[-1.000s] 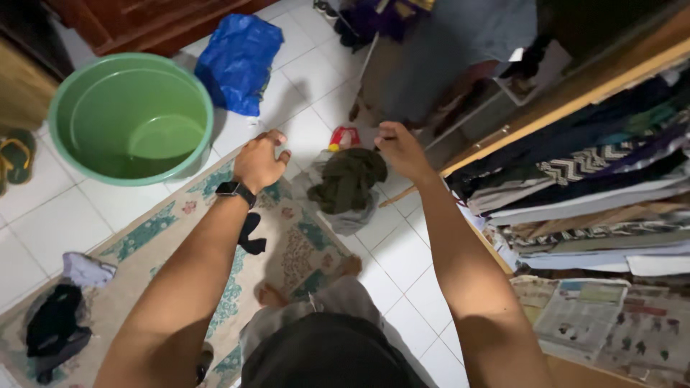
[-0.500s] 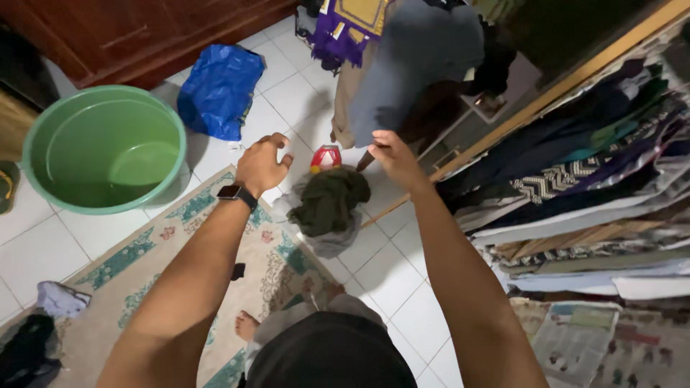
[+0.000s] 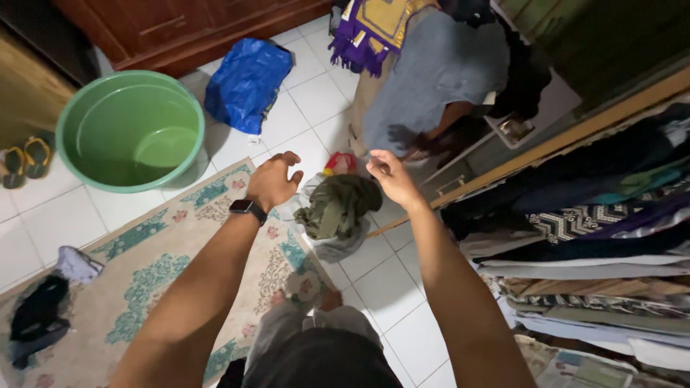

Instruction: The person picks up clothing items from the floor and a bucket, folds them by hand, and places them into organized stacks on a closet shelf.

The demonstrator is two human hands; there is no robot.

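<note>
Left grip: my left hand (image 3: 272, 181) hangs in the air with the fingers loosely curled and spread, holding nothing; a black watch (image 3: 246, 208) sits on the wrist.
Right grip: my right hand (image 3: 388, 176) is raised beside it, palm turned inward, fingers half bent, also empty.
Nearest thing: one olive-green garment (image 3: 339, 205) lies bunched on the floor between and just below my two hands, on top of a pale grey cloth (image 3: 338, 244).
Beside it: one small red object (image 3: 340, 162) peeks out just behind the bundle; I cannot tell what it is.
Floor: white tiles, with one patterned rug (image 3: 158, 273) whose corner reaches the bundle.
Counted on the floor: one green basin (image 3: 129, 129) and one blue bag (image 3: 248, 82), well apart from my hands; one pair of sandals (image 3: 25, 162) at the left edge; one dark heap of clothes (image 3: 39, 316) on the rug's far left.
Other person: one, bent over just beyond my right hand in a grey shirt (image 3: 435, 75).
Right edge: a wardrobe shelf (image 3: 596, 223) packed with folded clothes, its wooden rim running diagonally close to my right arm.
Open room: bare tiles between the rug and the shelf, and between the basin and the bundle.
</note>
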